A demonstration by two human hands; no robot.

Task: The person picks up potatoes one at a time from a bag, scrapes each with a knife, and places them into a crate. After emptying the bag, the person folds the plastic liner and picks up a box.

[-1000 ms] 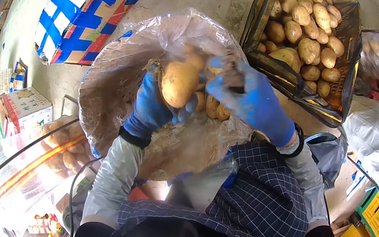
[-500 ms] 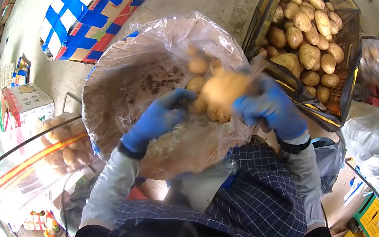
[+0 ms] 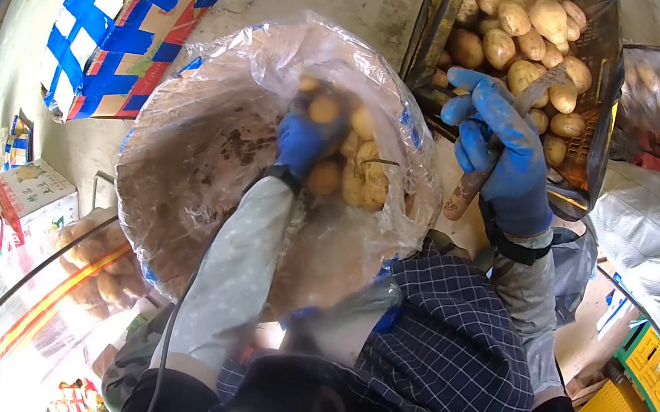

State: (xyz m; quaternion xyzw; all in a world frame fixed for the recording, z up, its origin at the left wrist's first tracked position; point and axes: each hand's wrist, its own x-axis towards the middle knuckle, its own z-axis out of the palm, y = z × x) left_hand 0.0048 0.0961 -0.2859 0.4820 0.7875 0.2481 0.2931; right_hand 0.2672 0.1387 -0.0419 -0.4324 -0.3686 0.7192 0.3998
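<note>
My left hand [image 3: 303, 143], in a blue glove, is down inside a wide basin [image 3: 200, 211] lined with clear plastic. Its fingers close around a potato [image 3: 324, 109] at the edge of a small pile, partly hidden by the hand. Pale yellow potatoes [image 3: 364, 179] lie just right of it. Raised to the right of the basin, my right hand [image 3: 510, 161], also blue-gloved, grips a long, flat, dirt-covered knife [image 3: 538, 90]. The blade points up and away, and the other end sticks out below the palm.
A black-lined crate [image 3: 430, 45] full of potatoes [image 3: 513, 17] stands beyond my right hand. A taped cardboard box [image 3: 128, 36] is at far left, with a white carton [image 3: 34, 194] nearer. Bagged potatoes [image 3: 98, 277] sit at left. Yellow crates [image 3: 658, 370] stand at right.
The blurred yellow potato between my hands is gone from there. My left hand has reached farther into the basin. My right hand has lifted right and away, with the knife now plainly visible.
</note>
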